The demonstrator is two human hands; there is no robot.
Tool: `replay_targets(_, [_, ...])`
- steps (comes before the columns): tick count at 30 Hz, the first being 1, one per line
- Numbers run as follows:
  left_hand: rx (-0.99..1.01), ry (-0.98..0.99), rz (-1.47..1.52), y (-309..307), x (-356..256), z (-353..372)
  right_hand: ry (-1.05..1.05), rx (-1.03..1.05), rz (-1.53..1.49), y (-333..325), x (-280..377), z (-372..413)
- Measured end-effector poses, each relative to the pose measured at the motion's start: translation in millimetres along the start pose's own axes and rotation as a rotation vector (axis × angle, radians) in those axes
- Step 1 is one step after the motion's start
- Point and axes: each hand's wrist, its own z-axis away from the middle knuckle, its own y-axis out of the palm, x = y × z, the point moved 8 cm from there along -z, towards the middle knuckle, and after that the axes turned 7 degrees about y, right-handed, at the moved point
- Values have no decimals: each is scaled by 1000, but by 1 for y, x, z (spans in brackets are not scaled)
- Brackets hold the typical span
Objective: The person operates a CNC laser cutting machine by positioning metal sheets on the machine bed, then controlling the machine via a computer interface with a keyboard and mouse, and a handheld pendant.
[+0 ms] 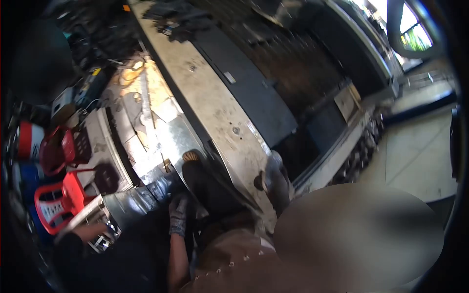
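Fingers (100, 228) of my left hand (90, 231) reach out of a dark sleeve (66, 249) at the lower left. Through the blur I cannot tell whether they close on anything. They lie at the near end of a ribbed sheet-metal duct (128, 206), touching it or just beside it. My right hand is out of sight. The duct lies tilted, its far end near the foot of a long steel machine bed (220, 110) that runs away up the frame. At that far end a co-worker's gloved hand (178, 216) is curled, its bare forearm rising from a brown garment (234, 259). The co-worker's other gloved hand (276, 178) rests on the bed's near edge. Galvanised sheets (163, 129) lie flat beside the bed, and two red plastic chairs (61, 198) stand left of the duct.
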Motion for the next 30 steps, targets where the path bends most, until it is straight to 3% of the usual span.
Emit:
replay_targets(1, [50,86,-217,48,-88,-35,133,-75,-16,51,7,-8])
replay_targets(2, [95,193,-422,97,-178,-48,-36,184,147,77,2,-41])
replay_targets(3, [227,160,-348,128,-217,-82,-77,270,-18,137,9,-58])
replay_targets(4, [327,129,-268,153,-253,-113,-73,284,159,170,9,-80])
replay_targets(6, [425,186,-269,194,-329,-162,3,465,-102,272,27,-90])
replay_targets(8, [455,87,254,236,-396,-205,37,468,-34,324,36,-105])
replay_targets(11, [491,155,32,256,-485,-251,66,440,112,394,61,-113])
replay_targets(13, [512,178,25,259,-516,-269,150,381,167,442,87,-111])
replay_targets(16, [584,124,145,270,-535,-281,28,445,137,463,88,-132])
replay_targets(18, [565,184,40,259,-549,-294,-37,494,101,475,85,-146])
replay_targets(22, [580,117,68,256,-572,-313,-35,443,169,504,83,-167])
replay_targets(25, [625,33,55,249,-571,-348,-88,396,198,526,73,-188])
replay_targets(30, [706,96,-62,230,-584,-440,-87,252,95,570,34,-246])
